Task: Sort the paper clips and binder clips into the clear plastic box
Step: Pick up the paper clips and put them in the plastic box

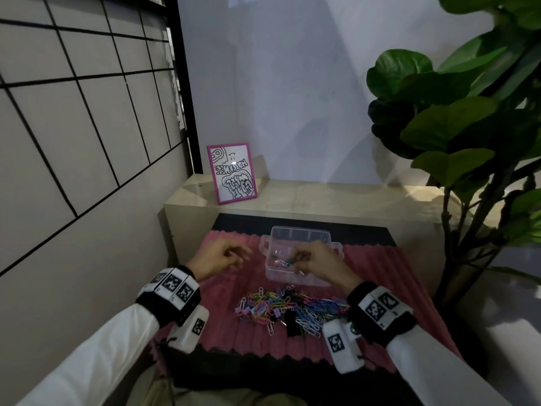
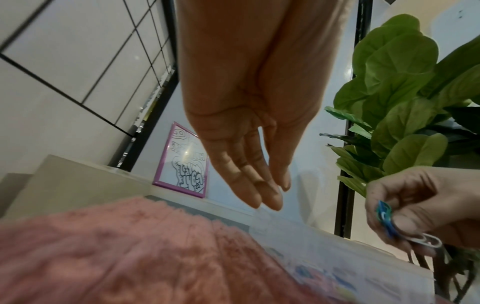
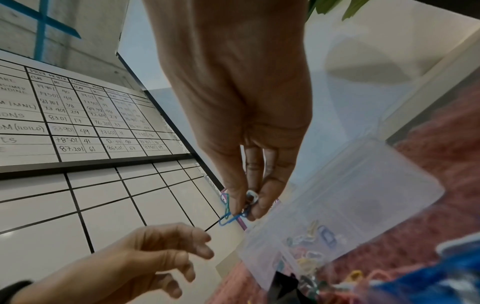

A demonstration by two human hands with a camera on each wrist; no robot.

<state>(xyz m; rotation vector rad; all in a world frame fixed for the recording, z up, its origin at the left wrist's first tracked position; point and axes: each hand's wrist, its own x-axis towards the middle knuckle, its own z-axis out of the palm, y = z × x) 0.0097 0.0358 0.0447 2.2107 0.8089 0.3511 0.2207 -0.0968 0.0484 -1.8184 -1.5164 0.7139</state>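
**Clips held over the box as sorting goes on**

The right hand (image 1: 317,263) hangs above the clear box (image 1: 301,276), its fingertips (image 3: 255,211) pinching a small bunch of paper clips (image 3: 230,216), blue and green with a white one among them. The pinch sits over the near half of the box, apparently so the clips can drop straight in rather than be set down one at a time. Which compartment lies under them cannot be told; dividers show only at the far wall.

The left hand (image 1: 218,259) hovers left of the box over the pink mat (image 1: 377,265), fingers loosely curled and holding nothing. It appears to be waiting its turn, near enough to steady the box if needed.

A few clips already lie in the box's near end. Most of the work remains, by the look of it: a tangled pile (image 1: 289,309) of coloured paper clips and binder clips, some of them black, lies on the mat just in front of the box, between the two wrists and within easy reach of either hand.

Behind, a pink-framed drawing (image 1: 232,172) leans on a pale ledge, and a large-leaved plant (image 1: 456,121) stands to the right.
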